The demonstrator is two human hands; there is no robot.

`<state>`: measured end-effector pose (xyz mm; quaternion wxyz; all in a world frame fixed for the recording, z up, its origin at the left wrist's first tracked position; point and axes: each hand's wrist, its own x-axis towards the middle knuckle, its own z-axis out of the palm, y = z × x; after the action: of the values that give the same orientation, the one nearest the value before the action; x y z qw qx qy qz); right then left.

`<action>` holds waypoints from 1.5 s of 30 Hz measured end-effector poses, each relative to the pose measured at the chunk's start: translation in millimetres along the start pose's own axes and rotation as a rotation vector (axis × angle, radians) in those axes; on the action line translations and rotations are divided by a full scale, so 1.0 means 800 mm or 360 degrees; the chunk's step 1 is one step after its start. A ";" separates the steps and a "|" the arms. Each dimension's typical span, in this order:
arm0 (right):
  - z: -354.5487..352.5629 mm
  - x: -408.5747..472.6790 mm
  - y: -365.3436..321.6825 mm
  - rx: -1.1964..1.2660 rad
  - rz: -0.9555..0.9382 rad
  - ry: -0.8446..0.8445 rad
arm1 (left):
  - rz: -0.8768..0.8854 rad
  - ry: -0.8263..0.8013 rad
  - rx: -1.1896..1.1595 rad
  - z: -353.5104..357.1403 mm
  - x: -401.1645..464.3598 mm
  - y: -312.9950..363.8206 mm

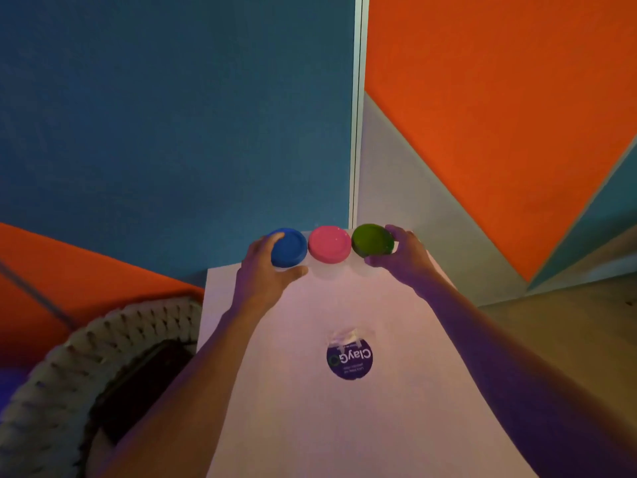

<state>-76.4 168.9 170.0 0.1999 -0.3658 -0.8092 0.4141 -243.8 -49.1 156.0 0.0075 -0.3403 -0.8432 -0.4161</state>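
Note:
Three round lidded tubs stand in a row at the far end of a white table (310,408): a blue tub (291,248) on the left, a pink tub (329,244) in the middle, a green tub (371,241) on the right. They touch side by side. My left hand (265,267) grips the blue tub, fingers over its far side and thumb at its near edge. My right hand (401,251) grips the green tub from the right. The tubs' bodies are mostly hidden under their lids.
A clear wrapper with a round purple "Clay" label (349,360) lies mid-table. A woven rope basket (69,367) with a dark object inside stands left of the table. Blue and orange wall panels (482,115) rise behind.

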 end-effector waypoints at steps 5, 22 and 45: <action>-0.007 0.089 -0.002 0.0058 -0.0025 -0.0085 | -0.0114 0.0118 -0.0018 0.029 0.068 0.007; 0.092 0.336 0.072 0.0179 0.0176 -0.0397 | -0.0424 0.0031 0.0057 0.159 0.239 -0.089; 0.234 0.418 0.193 0.0223 0.0231 -0.0309 | -0.0615 -0.0043 0.0143 0.277 0.293 -0.255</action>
<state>-346.2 384.3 -57.5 0.1152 -0.3668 -0.7652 0.5164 -482.3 154.7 -61.9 -0.0687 -0.1771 -0.9106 -0.3669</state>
